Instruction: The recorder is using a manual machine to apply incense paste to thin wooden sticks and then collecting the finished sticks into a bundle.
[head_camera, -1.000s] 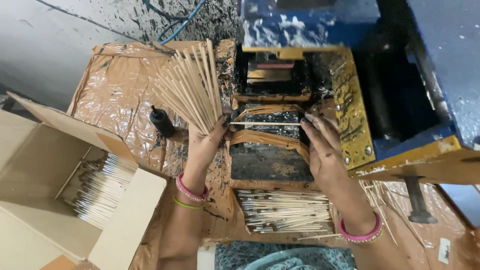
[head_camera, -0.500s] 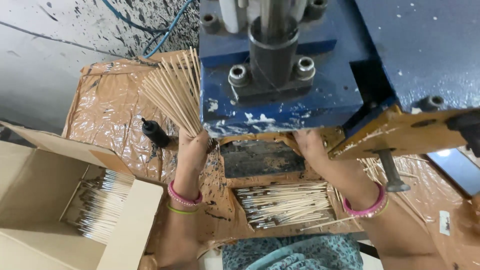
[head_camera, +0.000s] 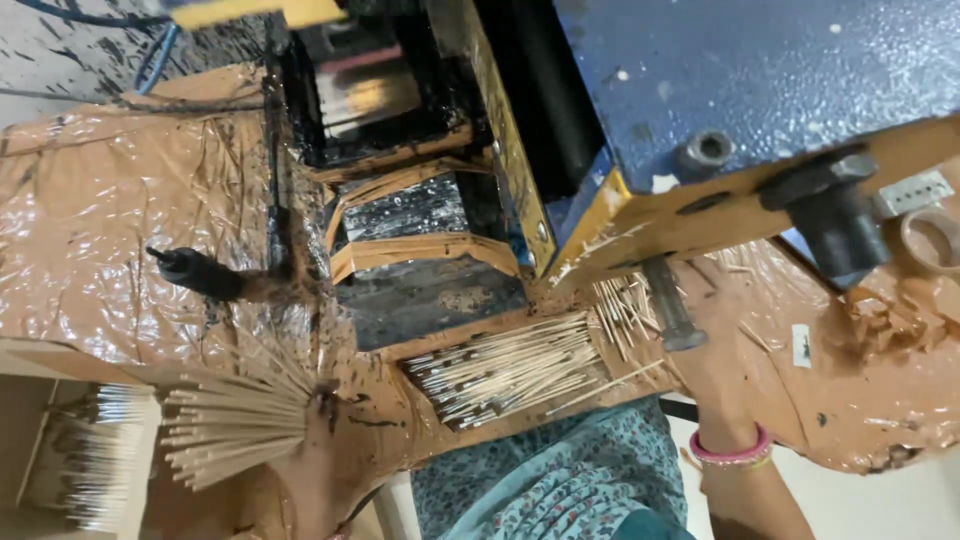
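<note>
Pulled back from the press, the left hand (head_camera: 318, 450) now grips a fanned bundle of thin sticks (head_camera: 230, 425), long axes pointing left toward the cardboard box (head_camera: 60, 470) just beside (the right hand (head_camera: 700, 385), mostly hidden, cannot be judged).

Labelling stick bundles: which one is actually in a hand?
The fanned bundle of bare sticks at lower left, gripped by the left hand. The dark-tipped pile and the boxed sticks lie untouched.

Open cardboard box (head_camera: 70, 455): lower left corner, plain brown, holding dark-tipped sticks. Small white rectangular label (head_camera: 802, 345): stuck on the brown plastic-wrapped bench (head_camera: 90, 230), right of centre
</note>
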